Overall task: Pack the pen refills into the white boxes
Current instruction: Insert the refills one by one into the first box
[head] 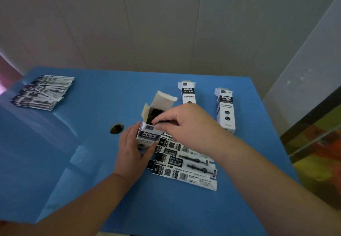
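Left hand (pixel 132 148) wraps the lower body of an open white box (pixel 147 136) standing near the middle of the blue worktop (pixel 92 161), flaps up, dark contents visible inside. Right hand (pixel 186 125) sits at the box mouth, fingertips pinched together on something dark — probably refills, too blurred to be sure. So left grip clamped on box, right grip closed on that dark item. Flat refill packets (pixel 186 163) lie fanned just beside and under the box; another pile (pixel 42 92) sits far left. Two more upright boxes (pixel 188 92) (pixel 226 109) stand behind. Judgement: packets look light, thin, bendy, likely slick film — pinch near one end, feed lengthwise. Thin card box likely crushes and tips easily; hold low, light squeeze.
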